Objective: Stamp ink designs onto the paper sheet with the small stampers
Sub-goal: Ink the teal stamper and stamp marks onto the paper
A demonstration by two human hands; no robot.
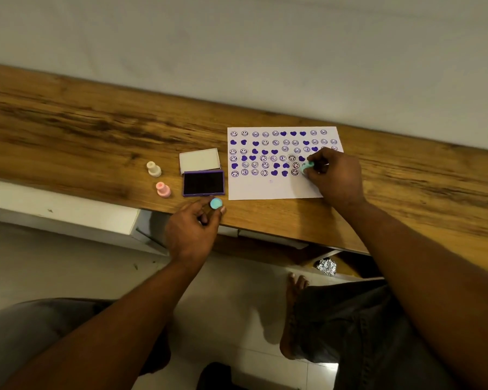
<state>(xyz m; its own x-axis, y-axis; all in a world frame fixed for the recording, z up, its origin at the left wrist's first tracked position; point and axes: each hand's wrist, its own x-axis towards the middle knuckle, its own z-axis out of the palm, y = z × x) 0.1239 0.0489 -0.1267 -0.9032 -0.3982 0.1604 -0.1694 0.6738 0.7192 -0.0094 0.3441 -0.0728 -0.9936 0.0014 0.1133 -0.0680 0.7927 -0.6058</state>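
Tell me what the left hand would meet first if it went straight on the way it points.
Probably the ink pad's near right corner, just ahead of the blue stamper the left hand holds; the paper's edge lies close beside, so I cannot be sure.

Wears grey cloth over both legs: a smoother, paler stretch over the left knee (40, 327) and a darker, creased stretch over the right thigh (364, 333). Goes bare along both forearms, from the left hand (192, 235) and the right hand (335, 175) back to the edge of view, and on the one foot (292, 311) in sight. Carries a small glint on a right finger (325, 164), too small to tell as a ring.
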